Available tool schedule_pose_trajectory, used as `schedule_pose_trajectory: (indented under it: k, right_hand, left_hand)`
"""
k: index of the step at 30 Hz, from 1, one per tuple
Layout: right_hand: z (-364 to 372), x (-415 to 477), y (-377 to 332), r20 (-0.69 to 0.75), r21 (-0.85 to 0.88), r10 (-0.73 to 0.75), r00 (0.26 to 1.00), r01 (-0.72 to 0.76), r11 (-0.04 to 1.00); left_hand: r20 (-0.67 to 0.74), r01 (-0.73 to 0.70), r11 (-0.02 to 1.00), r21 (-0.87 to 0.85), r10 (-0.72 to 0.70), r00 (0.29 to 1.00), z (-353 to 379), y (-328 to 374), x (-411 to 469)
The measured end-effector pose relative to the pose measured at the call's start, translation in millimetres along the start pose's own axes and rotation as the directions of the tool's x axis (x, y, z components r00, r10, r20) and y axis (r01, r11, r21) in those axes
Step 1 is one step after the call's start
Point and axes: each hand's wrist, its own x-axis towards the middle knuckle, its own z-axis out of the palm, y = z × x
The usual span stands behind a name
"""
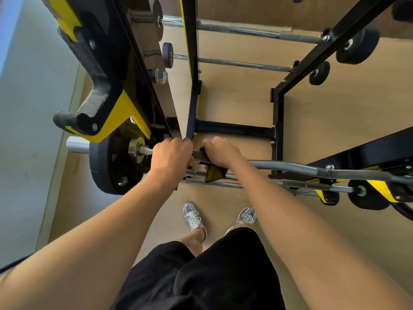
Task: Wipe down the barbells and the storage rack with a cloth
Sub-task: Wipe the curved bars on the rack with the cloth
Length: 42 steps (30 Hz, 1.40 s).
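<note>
Running left to right across the near side of the rack [234, 129], the bar [301, 169] lies about level, its plate [105, 168] end at the left, while the left hand [171, 153] curls its fingers round it and the right hand [220, 151], just beside, clamps the cloth [213, 173] against it.

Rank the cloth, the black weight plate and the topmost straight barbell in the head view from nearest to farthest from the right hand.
1. cloth: gripped under the right hand, touching it.
2. black weight plate: left end of the curl bar, beyond the left hand gripping that bar.
3. topmost straight barbell: across the rack, at the picture's top.
</note>
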Motion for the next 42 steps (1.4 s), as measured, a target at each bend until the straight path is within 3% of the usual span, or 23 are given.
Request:
schedule_pose_trajectory:
  k: [1, 3, 6, 7, 9, 12, 14, 17, 20, 21, 23, 25, 27, 29, 31, 33, 37, 39, 42]
  right_hand:
    - [6.6, -2.7, -10.3, -0.077, 0.062, -0.033, 0.996, 0.038, 0.997]
    - [16.0, -14.4, -22.2, -0.181, 0.027, -0.178, 0.967, 0.185, 0.982]
    - [13.0, -24.7, -4.1, -0.17, -0.277, -0.399, 0.901, 0.345, 0.897]
    - [5.5, -24.7, 8.4, -0.111, -0.391, -0.412, 0.904, 0.342, 0.855]
    - [-16.8, -25.1, 37.7, -0.009, -0.507, -0.259, 0.966, 0.219, 0.833]
    - [-47.7, -31.2, 69.3, 0.059, -0.504, 0.013, 0.998, 0.019, 0.863]
    - [-46.9, -29.6, 59.8, 0.084, -0.49, 0.03, 0.996, 0.015, 0.871]
    - [-12.9, -23.1, 2.2, 0.02, -0.397, -0.102, 0.995, 0.102, 0.912]
    - [10.3, -22.6, -39.9, -0.196, -0.029, -0.098, 0.976, 0.095, 0.995]
    - [12.5, -24.6, -42.3, -0.22, 0.001, -0.148, 0.964, 0.152, 0.988]
    - [9.4, -31.4, -30.3, -0.186, -0.119, -0.32, 0.929, 0.302, 0.946]
    - [-1.9, -35.0, 1.7, -0.085, -0.306, -0.396, 0.914, 0.354, 0.884]
    - [-15.7, -40.0, 39.8, 0.004, -0.491, -0.326, 0.945, 0.286, 0.823]
    - [-35.3, -48.9, 78.2, -0.056, -0.612, -0.179, 0.982, 0.109, 0.784]
    - [-56.3, -64.7, 109.9, -0.237, -0.513, 0.02, 0.971, -0.142, 0.846]
    - [-63.5, -73.7, 116.8, -0.302, -0.395, 0.135, 0.944, -0.253, 0.883]
    - [-15.4, -67.4, 36.0, -0.165, -0.543, -0.171, 0.971, 0.055, 0.838]
    - [12.1, -67.5, 0.8, -0.227, -0.459, -0.197, 0.954, 0.073, 0.885]
    - [11.1, -75.7, 11.3, -0.277, -0.322, -0.265, 0.923, 0.171, 0.931]
  left_hand:
    - [-0.001, 0.0, 1.0, -0.004, 0.0, 1.0, -0.9, -1.8, 0.4]
    - [0.007, 0.003, 1.0, -0.019, -0.003, 1.0, -1.9, -5.9, 0.9]
    - [-0.027, -0.002, 1.0, -0.03, 0.001, 1.0, 1.3, -11.3, 0.5]
    - [-0.036, -0.005, 0.999, -0.038, 0.003, 0.999, 1.8, -11.7, -0.9]
    - [-0.027, -0.024, 0.997, -0.072, 0.022, 0.999, 2.7, -12.0, -2.3]
    - [-0.02, -0.051, 0.994, -0.096, 0.049, 0.999, 2.4, -12.6, -1.7]
    - [-0.026, -0.055, 0.993, -0.102, 0.052, 0.998, 1.9, -12.0, -3.2]
    - [-0.054, -0.046, 0.995, -0.085, 0.042, 0.998, 2.3, -12.3, -3.8]
    - [-0.084, -0.009, 0.996, -0.084, 0.002, 0.996, 4.5, -15.6, -1.7]
    - [-0.09, 0.001, 0.995, -0.099, -0.01, 0.996, 5.1, -16.9, -1.5]
    - [-0.111, 0.008, 0.991, -0.137, -0.023, 0.994, 5.1, -17.9, -3.4]
    - [-0.122, 0.007, 0.986, -0.166, -0.027, 0.992, 7.4, -16.5, -6.8]
    - [-0.126, 0.007, 0.983, -0.182, -0.03, 0.992, 9.2, -12.7, -10.9]
    - [-0.139, 0.015, 0.984, -0.176, -0.04, 0.989, 10.5, -8.0, -14.7]
    - [-0.125, 0.046, 0.986, -0.159, -0.066, 0.99, 11.0, -0.9, -18.1]
    - [-0.107, 0.077, 0.988, -0.137, -0.092, 0.99, 11.1, 6.8, -21.4]
    - [-0.064, 0.12, 0.985, -0.127, -0.129, 0.99, 11.5, 14.6, -19.9]
    - [-0.038, 0.122, 0.981, -0.15, -0.129, 0.991, 9.7, 13.5, -18.1]
    - [0.007, 0.146, 0.972, -0.183, -0.147, 0.989, 1.4, 13.8, -19.6]
